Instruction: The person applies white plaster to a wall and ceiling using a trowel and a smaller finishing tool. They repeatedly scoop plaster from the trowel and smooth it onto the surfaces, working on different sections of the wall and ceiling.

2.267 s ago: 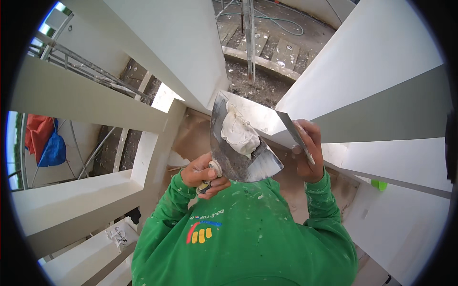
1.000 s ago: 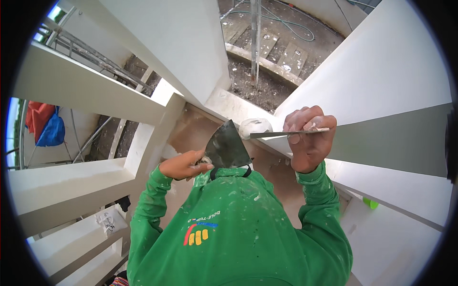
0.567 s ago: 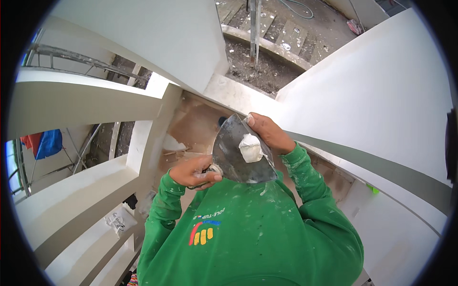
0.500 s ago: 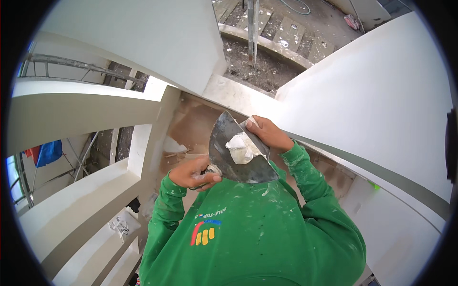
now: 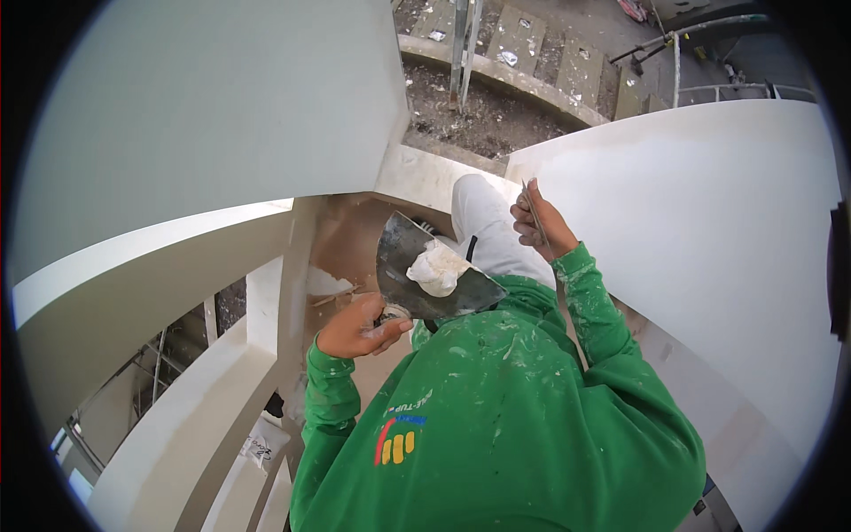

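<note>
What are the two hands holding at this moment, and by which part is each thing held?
Left hand: wide scraper, by its handle. Right hand: thin flat blade, seen nearly edge-on; the exact part held cannot be told.

Scraper handle (image 5: 394,313) mostly hidden in the left hand (image 5: 362,328), metal uprights (image 5: 459,53) cut off by the upper edge

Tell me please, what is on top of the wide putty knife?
On the wide putty knife, held by the left grip, sits a lump of white putty, with dark metal showing beside it. The metal directly beneath the lump is covered, so I cannot see it.
</note>
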Demonstrator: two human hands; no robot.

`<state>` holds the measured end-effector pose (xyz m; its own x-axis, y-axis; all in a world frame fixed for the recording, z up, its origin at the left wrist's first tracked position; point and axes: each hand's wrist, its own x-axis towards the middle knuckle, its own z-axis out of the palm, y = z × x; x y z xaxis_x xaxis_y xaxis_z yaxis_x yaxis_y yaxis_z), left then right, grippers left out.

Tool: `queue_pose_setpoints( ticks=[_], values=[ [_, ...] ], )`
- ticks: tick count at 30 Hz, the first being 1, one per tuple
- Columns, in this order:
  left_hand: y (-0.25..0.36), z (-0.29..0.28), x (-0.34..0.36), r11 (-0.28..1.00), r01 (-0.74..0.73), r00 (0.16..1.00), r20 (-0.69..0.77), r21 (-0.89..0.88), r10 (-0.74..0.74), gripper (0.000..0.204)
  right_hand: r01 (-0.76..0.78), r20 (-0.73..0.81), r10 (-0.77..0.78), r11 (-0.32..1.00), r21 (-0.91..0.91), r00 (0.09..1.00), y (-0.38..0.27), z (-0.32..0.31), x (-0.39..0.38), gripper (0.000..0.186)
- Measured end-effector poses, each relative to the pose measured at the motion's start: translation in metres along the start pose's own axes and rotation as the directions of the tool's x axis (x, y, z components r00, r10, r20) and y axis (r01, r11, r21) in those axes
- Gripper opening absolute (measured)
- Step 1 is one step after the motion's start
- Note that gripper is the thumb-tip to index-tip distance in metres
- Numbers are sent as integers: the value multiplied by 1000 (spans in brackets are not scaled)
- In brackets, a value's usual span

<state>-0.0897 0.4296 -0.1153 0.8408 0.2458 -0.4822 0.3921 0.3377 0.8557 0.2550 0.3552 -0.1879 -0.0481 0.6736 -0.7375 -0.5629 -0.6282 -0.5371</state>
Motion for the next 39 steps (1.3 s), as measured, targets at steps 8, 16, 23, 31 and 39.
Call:
queue_pose_setpoints(
  ticks=[8,16,23,31,39],
  values=[
    [-5,-1,6,992,-53,948,-317,-118,13,20,258,-422,-308,951,-173,853,-87,-72,-8,48],
    [-16,-8,24,994,-113,881,-463,-8,97,22,265,-445,-374,920,-290,814,-93,-94,2,45],
    [-35,-3,39,996,-80,766,-636,49,93,18,437,-409,-629,766,-472,661,-99,-109,7,45],
    [-26,-8,80,967,-37,769,-610,254,190,23,655,-534,-631,735,-176,564,-112,-103,41,47],
    [76,1,74,897,-44,810,-510,439,289,31,511,-565,-564,816,-270,602,-82,-156,112,34]
  ],
)
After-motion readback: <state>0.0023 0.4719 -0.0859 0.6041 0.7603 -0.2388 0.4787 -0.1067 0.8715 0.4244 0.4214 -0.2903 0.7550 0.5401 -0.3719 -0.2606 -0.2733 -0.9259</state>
